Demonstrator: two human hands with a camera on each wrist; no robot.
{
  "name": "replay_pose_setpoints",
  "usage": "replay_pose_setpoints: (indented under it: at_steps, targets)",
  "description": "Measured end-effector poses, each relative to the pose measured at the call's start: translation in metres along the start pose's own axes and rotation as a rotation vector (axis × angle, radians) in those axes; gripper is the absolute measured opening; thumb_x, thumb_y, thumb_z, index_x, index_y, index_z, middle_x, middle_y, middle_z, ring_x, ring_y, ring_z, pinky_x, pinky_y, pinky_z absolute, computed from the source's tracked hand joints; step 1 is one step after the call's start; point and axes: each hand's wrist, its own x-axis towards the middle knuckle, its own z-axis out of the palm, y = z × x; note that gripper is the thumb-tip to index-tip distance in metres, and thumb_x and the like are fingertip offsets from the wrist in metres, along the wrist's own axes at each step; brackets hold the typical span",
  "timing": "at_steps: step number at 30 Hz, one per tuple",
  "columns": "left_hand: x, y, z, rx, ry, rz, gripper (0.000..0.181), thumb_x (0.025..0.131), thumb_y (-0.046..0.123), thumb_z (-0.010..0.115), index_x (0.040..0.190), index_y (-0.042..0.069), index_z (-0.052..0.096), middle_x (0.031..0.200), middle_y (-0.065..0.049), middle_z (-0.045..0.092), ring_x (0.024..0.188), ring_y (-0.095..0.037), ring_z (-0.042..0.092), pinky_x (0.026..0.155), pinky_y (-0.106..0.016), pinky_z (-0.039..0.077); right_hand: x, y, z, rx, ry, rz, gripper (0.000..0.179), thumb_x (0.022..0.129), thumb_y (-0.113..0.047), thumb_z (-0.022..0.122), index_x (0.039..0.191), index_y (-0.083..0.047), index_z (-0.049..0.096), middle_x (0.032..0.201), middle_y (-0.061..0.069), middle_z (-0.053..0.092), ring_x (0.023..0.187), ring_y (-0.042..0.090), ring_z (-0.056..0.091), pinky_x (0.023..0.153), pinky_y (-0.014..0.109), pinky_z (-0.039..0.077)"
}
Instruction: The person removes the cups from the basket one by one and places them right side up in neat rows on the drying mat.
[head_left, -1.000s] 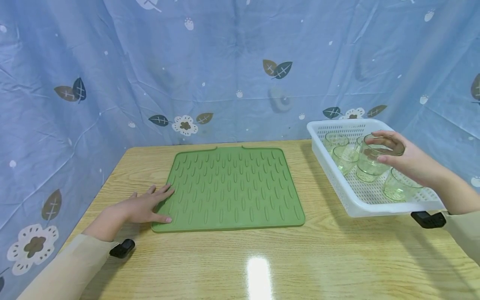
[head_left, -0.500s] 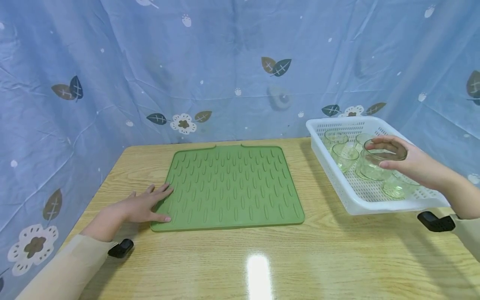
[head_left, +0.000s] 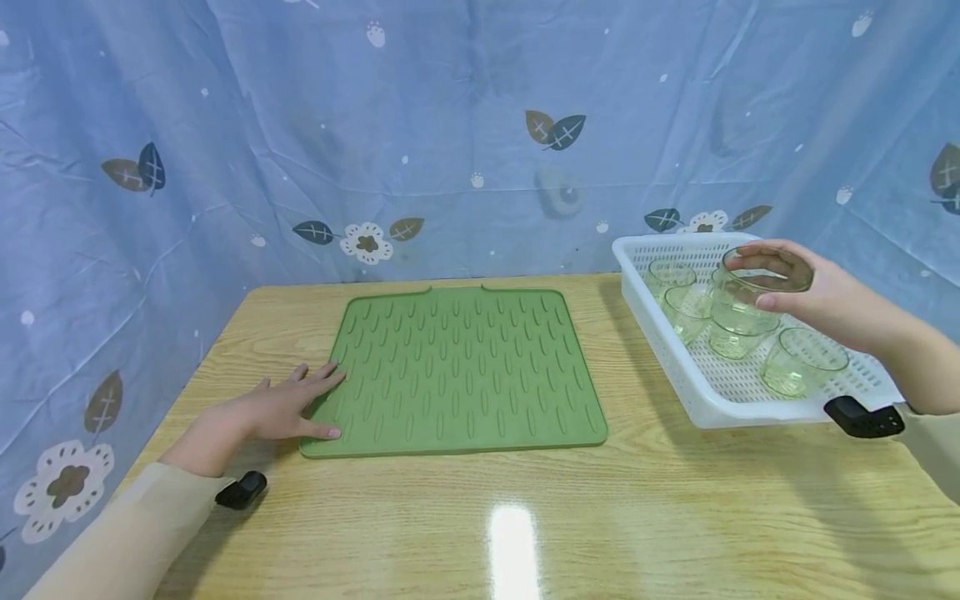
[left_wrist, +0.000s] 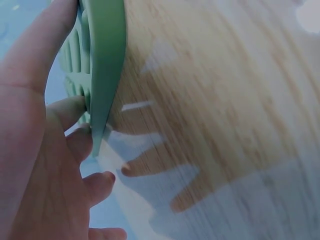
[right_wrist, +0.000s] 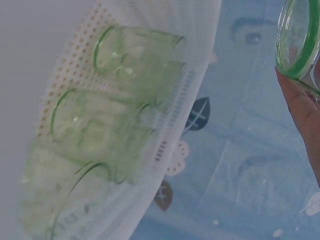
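Note:
My right hand (head_left: 840,296) grips a clear, green-tinted drinking glass (head_left: 741,302) near its rim, thumb on the near side and fingers on the far side. It is above a white perforated plastic basket (head_left: 663,362), where several similar glasses stand. The right wrist view catches the held glass (right_wrist: 286,62) at its right edge, with part of the hand (right_wrist: 299,107). My left hand (head_left: 281,411) rests palm down, fingers spread, at the left edge of a green ridged mat (head_left: 465,375). In the left wrist view, the thumb and fingertips touch the mat (left_wrist: 107,55).
The wooden table (head_left: 390,521) carries the mat in the middle and the basket at the right. A blue curtain (head_left: 450,150) with leaves and flowers hangs behind and along the sides. One glass (head_left: 804,364) stands at the basket's near right.
My right hand dips slightly with the glass, then lifts it higher over the basket, leaving the near right glass more exposed. The left hand and mat stay put.

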Motion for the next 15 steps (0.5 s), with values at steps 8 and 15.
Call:
replay_pose_setpoints:
  at_steps: [8, 15]
  targets:
    - [-0.002, 0.002, -0.001, -0.019, -0.009, -0.002, 0.105, 0.089, 0.061, 0.071, 0.163, 0.003, 0.023, 0.167, -0.026, 0.011, 0.146, -0.061, 0.004, 0.101, -0.087, 0.001, 0.034, -0.016, 0.020, 0.172, -0.118, -0.070, 0.057, 0.100, 0.016, 0.051, 0.148, -0.014, 0.046, 0.142, -0.002, 0.057, 0.127, 0.008, 0.058, 0.099, 0.020, 0.049]
    - [-0.002, 0.003, -0.003, -0.024, -0.011, -0.001, 0.105, 0.090, 0.060, 0.070, 0.163, 0.003, 0.022, 0.167, -0.026, 0.008, 0.146, -0.061, 0.004, 0.100, -0.087, 0.001, 0.062, -0.030, 0.047, 0.121, -0.111, -0.072, 0.054, 0.100, 0.009, 0.058, 0.147, -0.014, 0.044, 0.143, -0.001, 0.055, 0.132, 0.006, 0.051, 0.099, 0.019, 0.048]
